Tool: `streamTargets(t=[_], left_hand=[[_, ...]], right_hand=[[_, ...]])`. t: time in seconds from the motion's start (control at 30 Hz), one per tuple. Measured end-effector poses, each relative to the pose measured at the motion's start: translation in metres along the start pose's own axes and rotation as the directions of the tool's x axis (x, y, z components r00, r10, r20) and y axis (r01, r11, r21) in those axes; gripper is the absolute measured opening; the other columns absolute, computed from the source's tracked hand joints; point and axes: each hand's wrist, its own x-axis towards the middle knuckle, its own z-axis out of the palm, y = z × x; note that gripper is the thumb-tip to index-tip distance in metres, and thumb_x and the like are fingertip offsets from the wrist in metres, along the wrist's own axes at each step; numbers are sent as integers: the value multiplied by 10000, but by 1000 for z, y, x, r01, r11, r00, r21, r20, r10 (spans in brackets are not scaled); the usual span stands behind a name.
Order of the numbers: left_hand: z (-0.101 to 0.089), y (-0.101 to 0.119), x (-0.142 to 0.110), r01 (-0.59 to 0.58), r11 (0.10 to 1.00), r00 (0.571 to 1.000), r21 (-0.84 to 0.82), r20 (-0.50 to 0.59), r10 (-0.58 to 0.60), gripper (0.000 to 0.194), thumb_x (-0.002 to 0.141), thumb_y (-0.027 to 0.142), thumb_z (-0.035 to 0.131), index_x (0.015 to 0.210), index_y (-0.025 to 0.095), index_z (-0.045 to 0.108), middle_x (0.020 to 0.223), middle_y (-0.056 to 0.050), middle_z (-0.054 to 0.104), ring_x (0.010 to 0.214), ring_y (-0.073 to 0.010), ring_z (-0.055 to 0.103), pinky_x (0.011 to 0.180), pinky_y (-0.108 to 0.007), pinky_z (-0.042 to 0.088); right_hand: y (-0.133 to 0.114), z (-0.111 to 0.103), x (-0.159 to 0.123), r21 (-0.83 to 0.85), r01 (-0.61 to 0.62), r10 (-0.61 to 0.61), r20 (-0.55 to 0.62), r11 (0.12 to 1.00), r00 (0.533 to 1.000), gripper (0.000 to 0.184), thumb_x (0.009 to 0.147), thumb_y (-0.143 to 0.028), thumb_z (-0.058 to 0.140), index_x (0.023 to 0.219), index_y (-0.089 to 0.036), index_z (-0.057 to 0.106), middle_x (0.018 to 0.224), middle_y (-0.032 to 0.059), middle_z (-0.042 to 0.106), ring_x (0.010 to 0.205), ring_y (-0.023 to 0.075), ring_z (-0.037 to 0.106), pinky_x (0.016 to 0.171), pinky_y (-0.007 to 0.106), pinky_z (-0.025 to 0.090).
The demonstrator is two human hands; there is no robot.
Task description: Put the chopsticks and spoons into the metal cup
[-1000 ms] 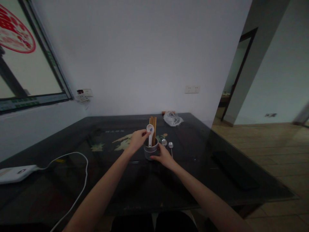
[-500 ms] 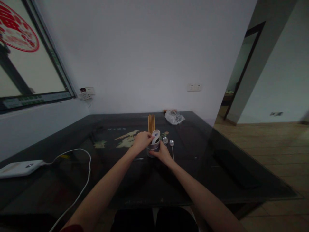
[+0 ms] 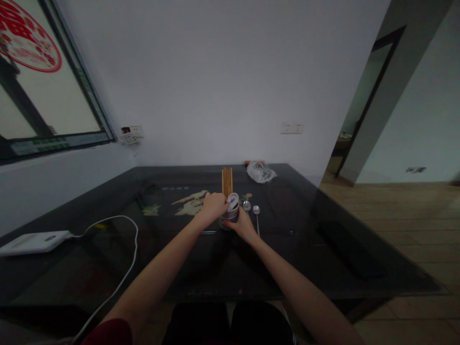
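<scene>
My left hand [image 3: 214,205] pinches a white soup spoon [image 3: 233,199] with a small blue mark on its bowl. The spoon's lower end is down at the mouth of a silvery cup [image 3: 230,214]. My right hand [image 3: 246,227] is wrapped round that cup from the right, thumb across its near side. Several wooden chopsticks [image 3: 227,182] show just beyond the cup's rim; whether they stand in it or lie behind it I cannot tell. To the right of the cup are two metal spoons, one [image 3: 247,206] partly covered by my right hand and another [image 3: 256,210] with its handle toward me.
A crumpled clear plastic bag [image 3: 260,172] lies near the wall on the dark glass-topped table [image 3: 294,201]. At left is a white power bank-like device [image 3: 34,243] with a white cable [image 3: 135,239]. A dark flat object [image 3: 350,249] lies at right.
The spoon's handle has sunk a little lower into the cup, and my left hand has moved with it. My right hand keeps its hold. The whole view has shifted slightly.
</scene>
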Motion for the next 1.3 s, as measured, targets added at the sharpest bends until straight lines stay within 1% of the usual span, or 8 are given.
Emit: streamTargets(t=[0.6,0.73,0.83,0.9,1.0,1.07,1.17,1.3], left_hand=[[3,-11,5,30,998,1000,-60,1,-30,312,808,408,490,738,197,708,832,-96,712,859,-255,637,860,-389,370],[-7,-15,1,43,992,997,-122,-59,-50,251,792,389,523,772,197,682,824,-64,702,825,-232,632,810,-340,397],[-8,-20,-8,28,954,986,-299,-148,-76,218,800,360,522,829,185,649,790,-47,671,760,-197,611,745,-301,421],[3,-22,-19,-7,873,956,-487,-260,-138,213,820,333,498,904,179,617,818,-41,641,773,-174,592,740,-282,435],[35,-24,-38,-121,641,866,-758,-396,-304,254,857,311,442,1058,185,535,1038,-64,589,974,-158,555,850,-269,436],[59,-27,-46,-129,466,865,-875,-328,-378,248,859,308,444,1070,191,501,1137,-73,554,1063,-154,527,902,-269,427],[83,-33,-49,-54,261,891,-964,-165,-424,252,861,331,445,1068,193,490,1211,-82,532,1117,-169,516,907,-286,443],[91,-39,-43,29,120,895,-992,-28,-445,273,865,345,435,1083,194,501,1276,-92,512,1186,-188,489,904,-301,456]], right_hand=[[-2,-4,-2,-75,-25,27,26,997,999,646,569,-352,778,1128,-178,505,1128,101,605,1056,264,571,865,379,447],[-2,-4,-2,-73,-34,36,33,997,999,664,571,-352,778,1147,-184,493,1138,104,604,1066,266,569,869,383,443],[-1,-4,-2,-61,-28,30,26,998,999,659,569,-353,780,1140,-183,496,1130,106,609,1062,267,572,874,388,443],[0,-3,-2,-50,-21,22,20,999,1000,652,569,-361,780,1130,-183,501,1127,104,610,1061,265,572,879,390,442],[2,-2,-2,-31,7,-6,11,999,1000,656,571,-351,779,1141,-192,495,1142,92,601,1072,256,566,895,390,437],[4,-2,-2,-24,18,-18,9,1000,1000,661,572,-338,777,1149,-195,488,1143,86,599,1076,253,563,901,391,435],[5,-2,-2,-8,25,-25,23,1000,999,657,574,-328,777,1145,-191,482,1152,87,593,1085,251,557,917,392,428],[2,-4,-3,2,36,-36,42,999,998,659,590,-311,768,1159,-171,465,1204,108,564,1130,250,530,964,395,396]])
